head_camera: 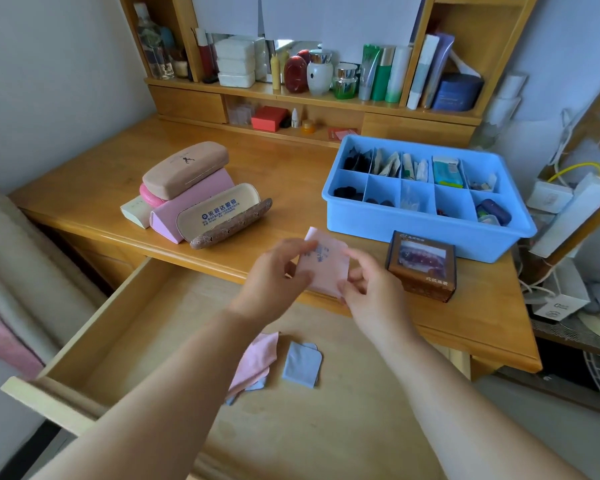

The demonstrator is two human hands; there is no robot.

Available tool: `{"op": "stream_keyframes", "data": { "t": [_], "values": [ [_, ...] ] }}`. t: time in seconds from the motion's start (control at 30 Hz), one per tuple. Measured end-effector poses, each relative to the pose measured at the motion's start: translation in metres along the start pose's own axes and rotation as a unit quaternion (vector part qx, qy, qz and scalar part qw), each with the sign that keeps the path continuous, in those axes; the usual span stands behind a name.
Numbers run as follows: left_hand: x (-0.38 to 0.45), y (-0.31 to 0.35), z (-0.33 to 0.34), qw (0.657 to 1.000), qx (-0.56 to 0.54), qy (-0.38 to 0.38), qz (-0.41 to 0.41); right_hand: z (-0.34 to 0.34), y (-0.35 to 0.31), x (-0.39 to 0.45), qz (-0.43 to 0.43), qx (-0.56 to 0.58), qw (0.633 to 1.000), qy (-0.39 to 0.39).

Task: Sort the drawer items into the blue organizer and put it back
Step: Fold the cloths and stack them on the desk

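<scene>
Both hands hold a folded pink cloth (pixel 326 263) with a blue print above the desk's front edge. My left hand (pixel 278 275) pinches its left side and my right hand (pixel 368 289) pinches its lower right corner. The blue organizer (pixel 426 233) stands on the desk to the right, its compartments filled with small items. The open wooden drawer (pixel 146 327) below holds another pink cloth (pixel 257 362) and a blue-grey cloth (pixel 302 365).
A brown box (pixel 423 268) sits just right of my hands, in front of the organizer. Several glasses cases (pixel 198 195) are stacked on the desk's left part. Shelves with bottles and jars line the back. Cables and boxes crowd the right side.
</scene>
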State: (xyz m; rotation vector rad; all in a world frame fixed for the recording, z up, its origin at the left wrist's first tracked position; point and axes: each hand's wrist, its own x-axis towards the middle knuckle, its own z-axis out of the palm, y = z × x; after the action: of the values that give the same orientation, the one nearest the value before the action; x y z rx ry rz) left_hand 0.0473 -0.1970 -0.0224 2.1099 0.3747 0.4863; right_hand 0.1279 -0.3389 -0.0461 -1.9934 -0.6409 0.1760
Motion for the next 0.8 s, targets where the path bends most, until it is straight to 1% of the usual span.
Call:
{"op": "stream_keyframes", "data": {
  "t": [0.1,0.17,0.2,0.23,0.27,0.33,0.37,0.4,0.43,0.47,0.5,0.53,0.57,0.63,0.7,0.77,0.8],
  "values": [
    [0.019,-0.015,0.007,0.992,0.125,-0.032,-0.004,0.006,0.005,0.012,-0.021,-0.124,0.992,0.013],
    [0.023,-0.022,0.01,0.967,0.25,-0.057,-0.016,0.01,0.006,0.013,-0.04,-0.216,0.975,0.015],
    [0.021,-0.025,0.009,0.958,0.282,-0.046,-0.013,0.011,0.007,0.012,-0.052,-0.251,0.967,0.016],
    [0.017,-0.028,0.007,0.962,0.271,-0.013,0.001,0.01,0.007,0.009,-0.071,-0.261,0.962,0.025],
    [0.01,-0.03,0.004,0.972,0.232,0.036,0.02,0.009,0.008,0.005,-0.099,-0.248,0.963,0.04],
    [-0.013,-0.041,-0.003,0.978,0.154,0.132,0.051,0.006,0.011,-0.012,-0.182,-0.187,0.962,0.077],
    [-0.026,-0.051,-0.006,0.978,0.142,0.148,0.035,0.005,0.014,-0.023,-0.218,-0.172,0.958,0.077],
    [-0.039,-0.063,-0.008,0.98,0.145,0.135,-0.003,0.007,0.019,-0.036,-0.24,-0.172,0.954,0.059],
    [-0.051,-0.076,-0.008,0.981,0.161,0.095,-0.053,0.01,0.026,-0.048,-0.242,-0.176,0.954,0.026],
    [-0.062,-0.09,-0.007,0.975,0.194,0.042,-0.1,0.016,0.033,-0.058,-0.213,-0.179,0.96,-0.022],
    [-0.069,-0.101,-0.003,0.965,0.226,0.005,-0.132,0.022,0.039,-0.066,-0.161,-0.178,0.967,-0.08],
    [-0.074,-0.109,0.003,0.956,0.248,-0.011,-0.155,0.028,0.045,-0.072,-0.102,-0.176,0.97,-0.136],
    [-0.075,-0.113,0.011,0.951,0.256,-0.005,-0.174,0.034,0.051,-0.076,-0.052,-0.173,0.968,-0.176],
    [-0.07,-0.116,0.028,0.937,0.286,0.02,-0.198,0.046,0.059,-0.081,-0.001,-0.158,0.966,-0.204],
    [-0.062,-0.117,0.04,0.925,0.327,0.024,-0.195,0.052,0.061,-0.081,0.016,-0.142,0.967,-0.212],
    [-0.055,-0.116,0.042,0.924,0.334,0.009,-0.184,0.054,0.06,-0.078,0.03,-0.131,0.967,-0.216],
    [-0.054,-0.116,0.04,0.931,0.32,0.008,-0.178,0.054,0.058,-0.074,0.037,-0.122,0.969,-0.211]
  ]
}}
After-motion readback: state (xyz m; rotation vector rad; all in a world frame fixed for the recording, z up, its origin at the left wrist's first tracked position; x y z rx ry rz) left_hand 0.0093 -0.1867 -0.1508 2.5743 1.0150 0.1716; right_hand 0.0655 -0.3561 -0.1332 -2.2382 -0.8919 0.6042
